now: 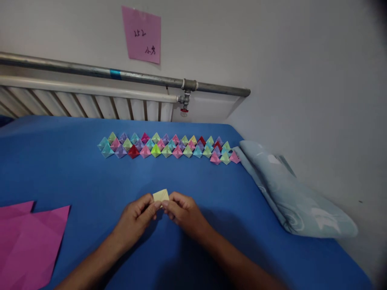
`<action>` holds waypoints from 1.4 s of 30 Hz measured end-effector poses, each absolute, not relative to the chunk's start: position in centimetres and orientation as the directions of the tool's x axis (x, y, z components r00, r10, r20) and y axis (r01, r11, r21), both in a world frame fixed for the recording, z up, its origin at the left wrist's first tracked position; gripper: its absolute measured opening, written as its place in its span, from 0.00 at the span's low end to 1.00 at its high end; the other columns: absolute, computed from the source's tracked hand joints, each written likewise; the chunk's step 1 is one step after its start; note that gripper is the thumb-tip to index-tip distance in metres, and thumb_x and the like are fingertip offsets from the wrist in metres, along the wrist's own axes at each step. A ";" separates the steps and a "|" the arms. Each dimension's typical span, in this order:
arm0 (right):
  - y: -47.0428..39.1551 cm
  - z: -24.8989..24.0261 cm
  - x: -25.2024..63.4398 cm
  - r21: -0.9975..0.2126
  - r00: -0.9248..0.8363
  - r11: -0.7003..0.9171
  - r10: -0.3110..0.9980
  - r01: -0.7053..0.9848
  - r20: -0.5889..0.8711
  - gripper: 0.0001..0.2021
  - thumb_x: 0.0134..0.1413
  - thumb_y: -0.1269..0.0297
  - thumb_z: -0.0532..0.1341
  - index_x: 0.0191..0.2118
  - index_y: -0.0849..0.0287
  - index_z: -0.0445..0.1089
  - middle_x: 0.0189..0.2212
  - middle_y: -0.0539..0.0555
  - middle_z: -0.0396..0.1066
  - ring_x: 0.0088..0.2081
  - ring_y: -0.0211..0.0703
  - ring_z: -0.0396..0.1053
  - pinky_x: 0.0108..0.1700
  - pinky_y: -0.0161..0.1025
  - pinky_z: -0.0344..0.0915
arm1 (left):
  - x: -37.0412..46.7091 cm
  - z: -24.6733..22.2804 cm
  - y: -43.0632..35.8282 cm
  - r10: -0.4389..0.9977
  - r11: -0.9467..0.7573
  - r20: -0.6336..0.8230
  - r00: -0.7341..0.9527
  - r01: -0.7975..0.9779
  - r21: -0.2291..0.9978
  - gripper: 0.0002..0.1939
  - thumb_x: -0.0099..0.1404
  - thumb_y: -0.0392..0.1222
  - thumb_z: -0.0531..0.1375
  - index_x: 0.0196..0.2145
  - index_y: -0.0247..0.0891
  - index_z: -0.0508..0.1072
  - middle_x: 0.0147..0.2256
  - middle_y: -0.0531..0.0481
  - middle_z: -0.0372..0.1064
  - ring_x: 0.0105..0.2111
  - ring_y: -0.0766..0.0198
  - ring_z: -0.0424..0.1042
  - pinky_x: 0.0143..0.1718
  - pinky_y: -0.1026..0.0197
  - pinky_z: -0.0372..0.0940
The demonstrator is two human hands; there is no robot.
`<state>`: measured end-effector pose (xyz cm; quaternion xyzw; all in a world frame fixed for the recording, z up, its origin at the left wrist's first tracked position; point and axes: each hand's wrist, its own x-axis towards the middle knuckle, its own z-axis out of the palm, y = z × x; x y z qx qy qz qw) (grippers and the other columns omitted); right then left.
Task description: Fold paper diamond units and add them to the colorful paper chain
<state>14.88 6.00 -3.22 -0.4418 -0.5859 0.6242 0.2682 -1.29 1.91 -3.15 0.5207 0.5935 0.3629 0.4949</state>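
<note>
A small folded piece of pale yellow paper (161,195) is held up between both hands above the blue surface. My left hand (139,212) pinches its lower left edge with thumb and fingers. On the other side, my right hand (182,208) grips the lower right edge, its thumb tip close to the left one. A diagonal crease shows on the paper's face. Beyond the hands lie rows of small folded paper boats (155,151) in green, pink, purple, blue, yellow and red.
Large magenta paper sheets (30,241) lie at the left on the blue surface (90,181). A folded light-blue patterned cloth (290,197) rests along the right edge by the wall. Behind are a radiator (121,106), a metal pipe (151,79) and a pink note (142,36).
</note>
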 end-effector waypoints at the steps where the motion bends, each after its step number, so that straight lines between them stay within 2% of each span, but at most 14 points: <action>1: 6.1 -3.3 15.0 -0.970 -0.469 -0.162 0.852 0.183 -0.231 0.12 0.54 0.58 0.58 0.23 0.58 0.64 0.17 0.44 0.59 0.20 0.31 0.53 0.24 0.31 0.51 | -1.4 -3.2 2.0 0.973 0.210 -0.226 0.046 0.232 0.950 0.24 0.60 0.62 0.54 0.21 0.39 0.63 0.16 0.57 0.55 0.18 0.70 0.54 0.21 0.64 0.51; 6: 6.4 -3.2 15.3 -0.967 -0.546 -0.187 0.799 0.175 -0.253 0.11 0.54 0.61 0.58 0.23 0.58 0.64 0.17 0.44 0.59 0.20 0.31 0.54 0.25 0.31 0.51 | -1.8 -3.2 2.4 0.955 0.281 -0.281 0.096 0.013 0.960 0.21 0.59 0.60 0.59 0.26 0.37 0.68 0.21 0.54 0.66 0.22 0.68 0.63 0.27 0.63 0.60; 10: 6.3 -3.0 15.1 -0.941 -0.567 -0.242 0.753 0.236 -0.335 0.10 0.52 0.64 0.59 0.22 0.58 0.63 0.17 0.44 0.60 0.20 0.31 0.55 0.25 0.31 0.51 | -2.0 -3.1 2.4 0.944 0.324 -0.318 0.085 -0.073 0.943 0.19 0.57 0.57 0.63 0.26 0.36 0.71 0.22 0.53 0.68 0.21 0.69 0.63 0.26 0.64 0.60; 16: 6.3 -3.0 15.2 -0.951 -0.553 -0.225 0.775 0.210 -0.306 0.10 0.54 0.64 0.58 0.23 0.59 0.64 0.17 0.44 0.60 0.20 0.31 0.54 0.26 0.31 0.52 | -1.7 -2.9 2.4 0.949 0.313 -0.308 0.067 -0.081 0.946 0.19 0.56 0.56 0.64 0.25 0.35 0.71 0.20 0.54 0.67 0.21 0.70 0.63 0.26 0.64 0.59; 21: 6.6 -3.3 15.3 -0.953 -0.561 -0.237 0.770 0.190 -0.303 0.11 0.52 0.62 0.58 0.23 0.59 0.64 0.16 0.43 0.60 0.19 0.30 0.53 0.24 0.31 0.51 | -1.7 -2.9 2.4 0.926 0.371 -0.365 0.099 -0.052 0.927 0.20 0.56 0.57 0.63 0.27 0.35 0.71 0.20 0.54 0.67 0.20 0.70 0.63 0.25 0.64 0.59; 24: 6.7 -3.6 15.1 -0.940 -0.542 -0.305 0.769 0.154 -0.339 0.05 0.49 0.63 0.59 0.28 0.58 0.65 0.17 0.42 0.61 0.19 0.30 0.56 0.23 0.30 0.52 | -1.7 -3.1 2.4 0.918 0.390 -0.386 0.092 -0.035 0.920 0.20 0.54 0.57 0.64 0.26 0.35 0.69 0.18 0.55 0.65 0.18 0.71 0.62 0.24 0.64 0.58; 26: 6.7 -3.9 14.8 -0.938 -0.516 -0.332 0.788 0.103 -0.335 0.06 0.46 0.64 0.61 0.33 0.57 0.64 0.18 0.41 0.62 0.20 0.31 0.58 0.23 0.29 0.52 | -1.7 -3.1 2.4 0.914 0.398 -0.395 0.091 -0.023 0.917 0.21 0.53 0.58 0.64 0.26 0.35 0.69 0.18 0.56 0.65 0.18 0.71 0.62 0.23 0.64 0.59; 29: 6.6 -4.2 14.5 -0.957 -0.467 -0.280 0.838 0.073 -0.281 0.11 0.44 0.67 0.61 0.36 0.56 0.63 0.18 0.40 0.62 0.20 0.31 0.58 0.24 0.29 0.54 | -1.6 -3.3 2.4 0.907 0.416 -0.414 0.083 -0.013 0.909 0.20 0.51 0.57 0.64 0.27 0.35 0.69 0.18 0.56 0.65 0.19 0.70 0.63 0.23 0.64 0.59; 33: 6.4 -4.2 14.6 -0.978 -0.444 -0.142 0.874 0.155 -0.197 0.05 0.47 0.69 0.60 0.33 0.56 0.65 0.20 0.41 0.61 0.22 0.30 0.57 0.26 0.29 0.54 | -1.8 -3.6 2.4 0.908 0.412 -0.413 0.063 0.036 0.911 0.20 0.52 0.55 0.64 0.34 0.35 0.70 0.20 0.55 0.66 0.19 0.68 0.64 0.22 0.64 0.60; 35: 6.4 -4.2 14.7 -0.977 -0.451 -0.079 0.877 0.199 -0.163 0.01 0.49 0.68 0.59 0.30 0.57 0.67 0.20 0.43 0.61 0.23 0.30 0.57 0.27 0.29 0.55 | -2.0 -3.9 2.4 0.936 0.349 -0.351 0.000 0.114 0.930 0.18 0.55 0.53 0.61 0.36 0.36 0.70 0.22 0.54 0.67 0.21 0.66 0.65 0.21 0.63 0.60; 38: 6.5 -4.5 15.0 -0.960 -0.460 -0.012 0.876 0.280 -0.145 0.04 0.51 0.70 0.57 0.29 0.58 0.69 0.21 0.44 0.62 0.23 0.31 0.58 0.27 0.30 0.55 | -2.4 -4.3 2.2 0.995 0.092 -0.072 -0.066 0.382 0.919 0.09 0.60 0.46 0.58 0.34 0.39 0.72 0.28 0.51 0.70 0.28 0.63 0.69 0.28 0.61 0.63; 40: 6.6 -4.7 15.2 -0.933 -0.483 0.087 0.870 0.350 -0.100 0.06 0.51 0.72 0.57 0.29 0.58 0.70 0.21 0.44 0.63 0.24 0.32 0.59 0.28 0.30 0.55 | -2.6 -4.5 2.2 0.992 -0.125 0.119 0.045 0.532 0.838 0.07 0.62 0.40 0.56 0.32 0.41 0.74 0.32 0.50 0.72 0.33 0.62 0.70 0.36 0.59 0.64; 42: 6.6 -4.7 15.3 -0.893 -0.517 0.208 0.855 0.400 -0.032 0.07 0.52 0.74 0.56 0.30 0.58 0.71 0.23 0.45 0.66 0.26 0.33 0.61 0.30 0.30 0.57 | -2.7 -4.8 2.2 0.958 -0.286 0.212 0.193 0.588 0.757 0.09 0.64 0.36 0.54 0.33 0.41 0.75 0.34 0.49 0.74 0.36 0.61 0.70 0.40 0.57 0.64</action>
